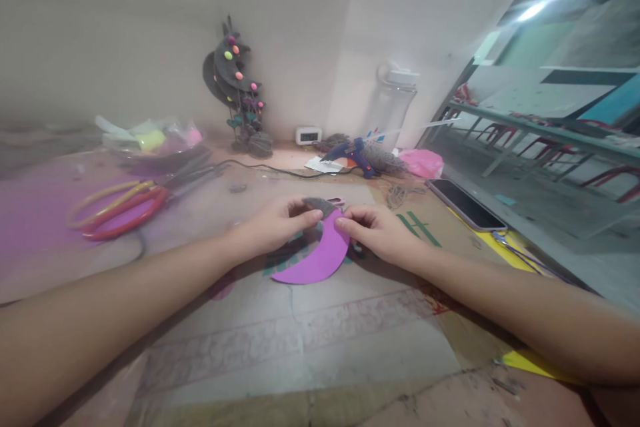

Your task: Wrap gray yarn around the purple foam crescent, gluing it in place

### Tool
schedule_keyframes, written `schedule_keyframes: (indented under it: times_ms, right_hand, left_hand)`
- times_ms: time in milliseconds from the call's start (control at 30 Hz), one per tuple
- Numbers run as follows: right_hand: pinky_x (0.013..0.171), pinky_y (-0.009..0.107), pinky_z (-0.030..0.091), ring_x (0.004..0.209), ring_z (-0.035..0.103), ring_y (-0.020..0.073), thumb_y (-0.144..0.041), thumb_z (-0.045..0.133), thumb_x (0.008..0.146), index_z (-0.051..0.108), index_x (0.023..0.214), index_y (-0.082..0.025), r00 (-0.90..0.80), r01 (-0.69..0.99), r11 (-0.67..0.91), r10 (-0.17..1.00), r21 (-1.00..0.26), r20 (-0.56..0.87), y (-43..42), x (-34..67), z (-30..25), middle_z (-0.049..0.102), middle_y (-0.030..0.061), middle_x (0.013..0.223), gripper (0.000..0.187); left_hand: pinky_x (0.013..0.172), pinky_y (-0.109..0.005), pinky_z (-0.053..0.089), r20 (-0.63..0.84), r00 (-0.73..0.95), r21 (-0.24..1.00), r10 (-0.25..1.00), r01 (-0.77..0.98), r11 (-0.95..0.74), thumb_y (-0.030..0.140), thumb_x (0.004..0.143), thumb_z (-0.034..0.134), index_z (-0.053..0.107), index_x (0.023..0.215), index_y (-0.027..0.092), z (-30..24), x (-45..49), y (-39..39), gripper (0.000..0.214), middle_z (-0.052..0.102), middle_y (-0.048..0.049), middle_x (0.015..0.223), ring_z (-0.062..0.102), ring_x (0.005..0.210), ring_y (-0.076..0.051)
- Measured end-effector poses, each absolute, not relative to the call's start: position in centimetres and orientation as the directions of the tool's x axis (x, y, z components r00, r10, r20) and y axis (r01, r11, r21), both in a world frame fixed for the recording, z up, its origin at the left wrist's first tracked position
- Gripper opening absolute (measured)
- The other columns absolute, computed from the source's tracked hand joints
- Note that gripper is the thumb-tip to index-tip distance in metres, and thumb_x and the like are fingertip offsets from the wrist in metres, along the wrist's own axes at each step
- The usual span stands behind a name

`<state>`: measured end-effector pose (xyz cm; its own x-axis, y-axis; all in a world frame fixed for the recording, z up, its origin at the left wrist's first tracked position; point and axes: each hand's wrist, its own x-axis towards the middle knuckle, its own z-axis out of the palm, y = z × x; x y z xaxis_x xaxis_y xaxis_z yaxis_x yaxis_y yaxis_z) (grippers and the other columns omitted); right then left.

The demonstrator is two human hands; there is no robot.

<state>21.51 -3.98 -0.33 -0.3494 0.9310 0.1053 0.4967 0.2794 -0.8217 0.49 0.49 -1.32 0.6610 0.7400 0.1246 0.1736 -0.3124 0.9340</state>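
1 green "H" (419, 229) (clock digits (309, 137) too blurred to read) on brown cardboard (455, 240)

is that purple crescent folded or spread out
Spread out: the purple crescent shows one smooth, uncreased curve from the right hand down to its pointed tip. Its upper end is partly hidden; cannot tell there.
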Motion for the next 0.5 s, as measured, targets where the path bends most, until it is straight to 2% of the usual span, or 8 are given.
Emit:
schedule_keyframes:
  times_ms: [200, 367, 500]
  right_hand:
    - [0.045, 0.022, 0.031, 0.042, 0.044, 0.007, -0.044, 0.054, 0.086, 0.049, 0.061, -0.019, -0.305, 0.494, 0.221, 0.95, -0.841, 0.07, -4.05, 21.43, -0.2, 0.046, -0.0058, 0.05, 0.036]
    - [0.044, 0.021, 0.032, 0.041, 0.043, 0.0068, -0.045, 0.054, 0.086, 0.047, 0.061, -0.019, -0.28, 0.474, 0.172, 0.959, -0.864, 0.038, -4.03, 21.45, -0.02, 0.045, -0.0066, 0.051, 0.037]
    - [0.045, 0.022, 0.032, 0.042, 0.044, 0.0068, -0.043, 0.053, 0.087, 0.049, 0.062, -0.018, -0.307, 0.507, 0.217, 0.95, -0.834, 0.06, -4.0, 21.49, -0.12, 0.048, -0.0053, 0.052, 0.036]
  left_hand:
    - [0.063, -0.025, 0.042, 0.124, 0.633, 0.928, 0.764, 0.198, -0.314, 0.04, 0.089, 0.052, 0.058, 0.081, 0.015, -1.53, 0.54, 0.65, 0.027, 0.061, -0.0013, 0.073, 0.054, 0.065, -0.012]
    - [0.061, -0.023, 0.04, 0.123, 0.618, 0.967, 0.777, 0.103, -0.235, 0.033, 0.088, 0.054, 0.057, 0.078, 0.017, -1.45, 0.47, 0.59, 0.019, 0.058, 0.0017, 0.069, 0.053, 0.063, -0.011]
    - [0.061, -0.024, 0.041, 0.115, 0.589, 0.951, 0.8, 0.169, -0.26, 0.043, 0.087, 0.056, 0.06, 0.076, 0.016, -1.25, 0.42, 0.46, 0.029, 0.062, 0.0001, 0.068, 0.056, 0.063, -0.012]
